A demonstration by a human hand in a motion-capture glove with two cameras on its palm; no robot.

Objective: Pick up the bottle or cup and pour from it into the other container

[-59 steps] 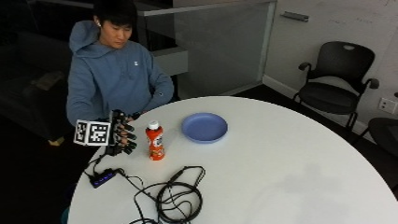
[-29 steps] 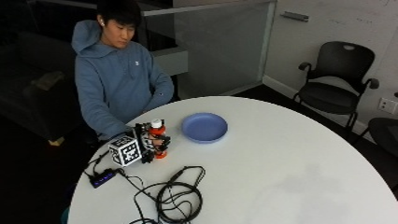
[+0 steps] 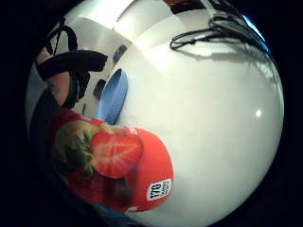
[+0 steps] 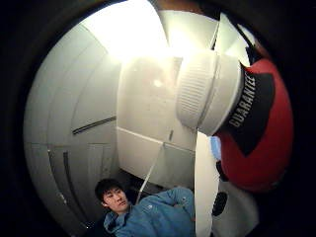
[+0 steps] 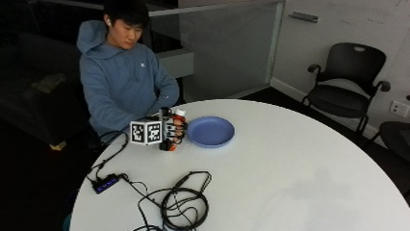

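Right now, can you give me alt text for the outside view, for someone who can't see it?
A seated person's gloved right hand grips a red bottle with a white cap, standing on a round white table just beside a blue plate. A tangle of black cable lies on the table's near side, and a black office chair stands behind.

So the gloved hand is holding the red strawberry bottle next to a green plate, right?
Not quite: the plate is blue, not green, as the outside view shows. The rest holds: the gloved right hand grips the red strawberry bottle right beside it on the white table.
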